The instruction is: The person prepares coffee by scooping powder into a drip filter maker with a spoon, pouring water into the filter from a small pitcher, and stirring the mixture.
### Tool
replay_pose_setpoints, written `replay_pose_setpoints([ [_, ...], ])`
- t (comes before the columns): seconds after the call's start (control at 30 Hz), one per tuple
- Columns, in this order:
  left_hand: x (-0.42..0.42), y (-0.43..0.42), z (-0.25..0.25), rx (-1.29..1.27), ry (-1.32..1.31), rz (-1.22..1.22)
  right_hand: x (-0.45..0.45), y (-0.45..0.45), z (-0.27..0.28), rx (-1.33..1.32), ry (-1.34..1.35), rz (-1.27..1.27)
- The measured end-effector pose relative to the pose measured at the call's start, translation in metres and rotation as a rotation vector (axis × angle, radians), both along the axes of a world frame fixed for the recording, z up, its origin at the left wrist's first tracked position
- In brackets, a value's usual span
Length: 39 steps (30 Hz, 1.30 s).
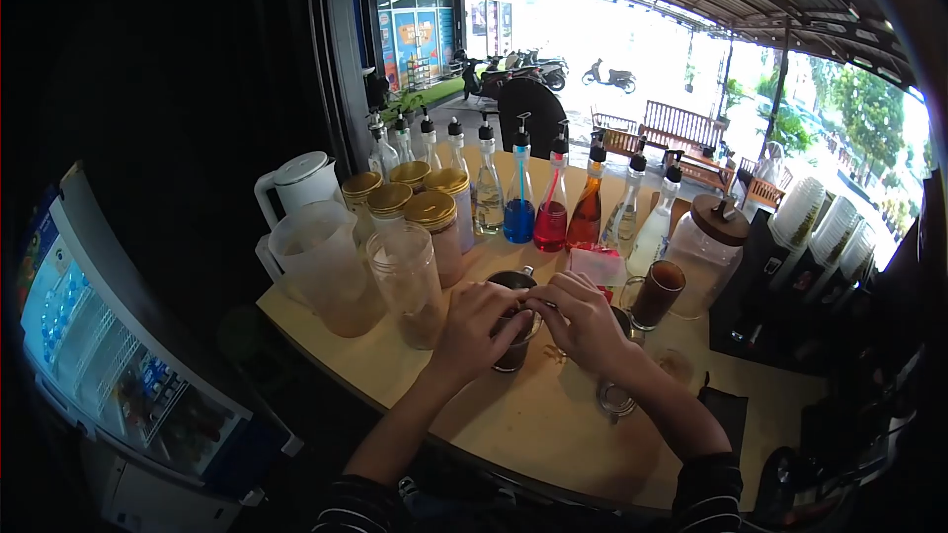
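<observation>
My left hand (476, 328) and my right hand (585, 324) meet at the fingertips above a glass of dark liquid (510, 359). Both are closed in a pinch; what lies between the fingers is too small or hidden to make out. The hands cover part of the glass's rim. Just beyond my right hand lies a white and pink packet (596, 266). To its right stands a glass of brown drink (660, 298). A small glass mug (615, 397) sits below my right wrist. Left of my left hand is a clear open jar (403, 281) with brownish contents low inside.
A translucent pitcher (321, 262), a white lidded jug (301, 188) and several gold-lidded jars (432, 209) crowd the left. Pump bottles, including a blue one (518, 212), line the back. A wooden-lidded jar (707, 257) and stacked plastic cups (798, 212) stand right.
</observation>
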State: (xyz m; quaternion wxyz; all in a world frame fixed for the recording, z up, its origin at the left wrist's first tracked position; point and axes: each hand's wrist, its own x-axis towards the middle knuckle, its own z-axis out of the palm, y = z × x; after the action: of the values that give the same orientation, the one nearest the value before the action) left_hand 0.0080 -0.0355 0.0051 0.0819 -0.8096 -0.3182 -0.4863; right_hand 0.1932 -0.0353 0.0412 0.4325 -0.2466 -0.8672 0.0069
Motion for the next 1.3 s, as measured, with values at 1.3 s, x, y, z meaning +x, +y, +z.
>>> replay_pose_setpoints([
  [1.3,-0.003,0.029,-0.012,-0.34,-0.404,-0.255,0.013,-0.005,0.016,-0.449,0.141,0.152],
])
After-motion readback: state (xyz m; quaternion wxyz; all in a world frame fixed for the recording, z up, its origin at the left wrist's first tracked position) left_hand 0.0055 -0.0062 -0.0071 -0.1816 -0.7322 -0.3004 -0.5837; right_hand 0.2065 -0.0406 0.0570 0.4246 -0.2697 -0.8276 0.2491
